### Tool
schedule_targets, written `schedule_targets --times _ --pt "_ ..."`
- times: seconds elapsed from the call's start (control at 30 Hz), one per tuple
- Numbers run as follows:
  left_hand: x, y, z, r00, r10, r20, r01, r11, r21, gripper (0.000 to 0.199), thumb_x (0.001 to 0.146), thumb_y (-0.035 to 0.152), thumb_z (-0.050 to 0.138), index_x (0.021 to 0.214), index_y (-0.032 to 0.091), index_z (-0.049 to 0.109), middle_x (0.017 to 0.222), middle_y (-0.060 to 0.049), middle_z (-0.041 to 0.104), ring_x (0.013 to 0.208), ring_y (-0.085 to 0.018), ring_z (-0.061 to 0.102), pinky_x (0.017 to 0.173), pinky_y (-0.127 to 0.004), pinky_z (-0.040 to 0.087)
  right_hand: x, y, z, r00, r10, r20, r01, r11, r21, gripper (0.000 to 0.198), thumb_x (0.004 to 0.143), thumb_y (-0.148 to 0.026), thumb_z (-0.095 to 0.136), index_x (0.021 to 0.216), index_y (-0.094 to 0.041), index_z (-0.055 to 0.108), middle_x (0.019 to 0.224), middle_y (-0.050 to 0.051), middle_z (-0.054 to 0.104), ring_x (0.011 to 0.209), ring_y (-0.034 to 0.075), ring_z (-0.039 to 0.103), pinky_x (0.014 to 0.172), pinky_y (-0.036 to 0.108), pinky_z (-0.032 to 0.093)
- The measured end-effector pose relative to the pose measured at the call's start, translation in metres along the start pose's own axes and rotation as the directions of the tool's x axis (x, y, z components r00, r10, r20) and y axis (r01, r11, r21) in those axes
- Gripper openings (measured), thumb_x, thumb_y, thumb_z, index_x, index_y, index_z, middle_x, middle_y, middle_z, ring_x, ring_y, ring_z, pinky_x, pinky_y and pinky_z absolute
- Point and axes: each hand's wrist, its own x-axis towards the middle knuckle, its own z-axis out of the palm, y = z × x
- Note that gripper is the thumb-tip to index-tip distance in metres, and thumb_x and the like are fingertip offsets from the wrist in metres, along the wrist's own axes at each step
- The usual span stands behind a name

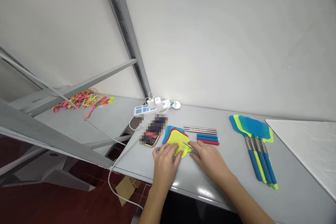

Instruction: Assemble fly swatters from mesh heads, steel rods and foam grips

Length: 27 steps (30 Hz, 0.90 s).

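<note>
My left hand (165,159) lies on the lower left of a yellow-green perforated fly swatter head (178,140), fingers resting on top and thumb apart. My right hand (210,159) is closed on a slender silver metal tool (187,145), its tip over the swatter head; its exact kind does not show. Beneath the yellow-green head, a red swatter head (169,132) and a blue one (166,133) stick out. Beyond my right hand lie several thin metal rods (200,130) and, nearer, blue handle grips (207,137) with a red one (208,142).
Several assembled fly swatters (256,147) lie overlapping at the right, beside a white sheet-like panel (304,147). A partly blurred phone (151,140), a power strip (141,110) and a white cable (112,178) are at the left. Grey metal frame bars (105,73) stand before colourful strings (84,98).
</note>
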Motion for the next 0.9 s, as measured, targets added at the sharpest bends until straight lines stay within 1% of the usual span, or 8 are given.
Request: schedule_targets --times 0.1,0.37,0.47,0.6,0.67,0.73,0.83,0.9 --pt "-0.001 -0.003 0.000 0.999 -0.035 -0.017 0.033 0.992 -0.120 0.017 0.093 0.026 0.057 0.106 0.023 0.067 0.107 -0.006 0.073 0.103 -0.025 0.063 0.092 -0.043 0.033 0.005 0.000 0.009 0.996 -0.083 -0.017 0.080 0.989 -0.127 0.026 0.090 -0.024 0.060 0.116 -0.025 0.062 0.085 0.001 0.068 0.068 0.018 0.065 0.057 0.028 0.036" --pt "-0.005 -0.012 0.001 0.993 -0.081 -0.088 0.053 0.958 -0.282 0.018 0.092 0.025 0.056 0.107 0.024 0.066 0.105 -0.006 0.072 0.102 -0.022 0.064 0.092 -0.038 0.044 0.006 0.005 0.023 0.946 -0.282 -0.160 0.255 0.952 -0.168 0.017 0.089 -0.009 0.057 0.098 -0.018 0.068 0.072 0.000 0.064 0.060 0.015 0.057 0.060 0.031 0.031" --pt "-0.011 -0.012 -0.002 0.950 -0.243 -0.198 0.148 0.905 -0.399 0.021 0.093 0.029 0.054 0.110 0.022 0.065 0.109 -0.008 0.069 0.105 -0.022 0.062 0.091 -0.035 0.046 0.005 0.009 0.025 0.900 -0.336 -0.279 0.295 0.939 -0.178 0.019 0.091 -0.010 0.053 0.105 -0.014 0.066 0.072 0.002 0.064 0.062 0.015 0.056 0.061 0.031 0.031" --pt "-0.013 -0.004 0.000 0.699 -0.645 -0.308 0.226 0.608 -0.761 0.023 0.089 0.035 0.062 0.108 0.023 0.063 0.106 -0.005 0.066 0.097 -0.018 0.062 0.084 -0.029 0.047 0.004 0.012 0.020 0.807 -0.367 -0.463 0.306 0.930 -0.204 0.020 0.093 -0.010 0.051 0.108 -0.011 0.064 0.067 0.002 0.062 0.061 0.015 0.053 0.060 0.031 0.031" --pt "-0.011 0.006 0.007 0.644 -0.729 -0.234 0.151 0.420 -0.895 0.025 0.087 0.037 0.064 0.107 0.022 0.062 0.100 -0.003 0.064 0.088 -0.015 0.061 0.078 -0.026 0.047 0.000 0.013 0.015 0.758 -0.372 -0.535 0.301 0.928 -0.218 0.022 0.092 -0.009 0.052 0.111 -0.012 0.063 0.063 0.000 0.059 0.059 0.014 0.050 0.059 0.031 0.031" --pt "-0.010 0.023 0.015 0.711 -0.699 -0.076 0.092 0.200 -0.975 0.029 0.087 0.043 0.062 0.108 0.022 0.062 0.099 -0.004 0.064 0.086 -0.015 0.062 0.074 -0.026 0.048 -0.006 0.015 0.009 0.720 -0.379 -0.582 0.300 0.925 -0.233 0.025 0.092 -0.009 0.054 0.116 -0.013 0.060 0.061 -0.002 0.057 0.058 0.013 0.048 0.059 0.031 0.032" --pt "-0.013 0.056 0.025 0.845 -0.504 0.180 0.128 -0.135 -0.982 0.047 0.090 0.057 0.052 0.121 0.024 0.060 0.116 -0.010 0.064 0.104 -0.022 0.062 0.082 -0.033 0.051 -0.022 0.017 0.003 0.680 -0.405 -0.611 0.329 0.913 -0.240 0.036 0.090 -0.009 0.057 0.125 -0.015 0.055 0.059 -0.003 0.055 0.056 0.013 0.047 0.058 0.030 0.033" --pt "-0.014 0.076 0.027 0.857 -0.373 0.354 0.239 -0.321 -0.916 0.057 0.089 0.064 0.046 0.126 0.022 0.060 0.123 -0.013 0.064 0.115 -0.028 0.059 0.091 -0.040 0.050 -0.033 0.018 0.003 0.680 -0.421 -0.600 0.354 0.905 -0.235 0.038 0.090 -0.010 0.057 0.128 -0.014 0.054 0.060 -0.003 0.055 0.056 0.013 0.046 0.057 0.031 0.032"
